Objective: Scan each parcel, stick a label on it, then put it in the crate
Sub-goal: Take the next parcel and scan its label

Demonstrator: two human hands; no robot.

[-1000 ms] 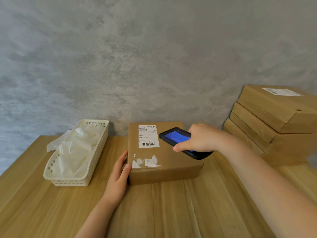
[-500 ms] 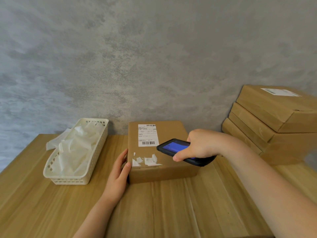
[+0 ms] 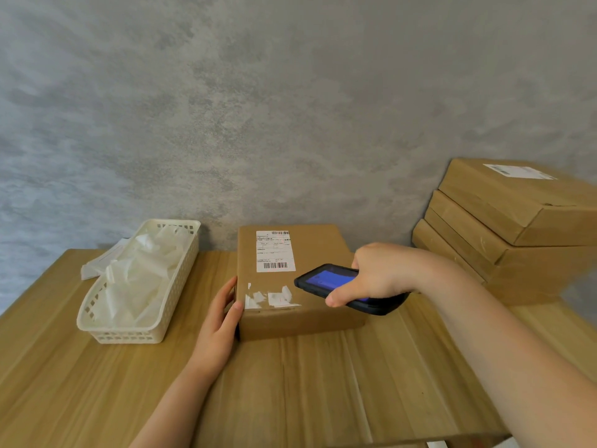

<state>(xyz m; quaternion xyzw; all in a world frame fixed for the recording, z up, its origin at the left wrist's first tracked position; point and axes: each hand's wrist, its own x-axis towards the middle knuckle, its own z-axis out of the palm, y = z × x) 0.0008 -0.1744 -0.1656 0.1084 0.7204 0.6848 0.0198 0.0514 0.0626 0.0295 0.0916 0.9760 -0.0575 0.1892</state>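
A brown cardboard parcel (image 3: 307, 247) lies on the wooden table (image 3: 323, 383) against the wall. It bears a white barcode label (image 3: 275, 251) and torn white label scraps (image 3: 274, 299) near its front edge. My left hand (image 3: 219, 324) rests with straight fingers against the parcel's left front corner. My right hand (image 3: 378, 273) grips a black handheld scanner (image 3: 336, 282) with a lit blue screen, held over the parcel's right front part.
A white plastic basket (image 3: 129, 334) full of white label sheets stands at the left. Three stacked cardboard parcels (image 3: 504, 234) sit at the right, the top one labelled. A grey wall closes the back of the table.
My right hand has drawn the scanner back and down, from over the label toward the parcel's right front corner. My left hand has stayed at the parcel's corner.
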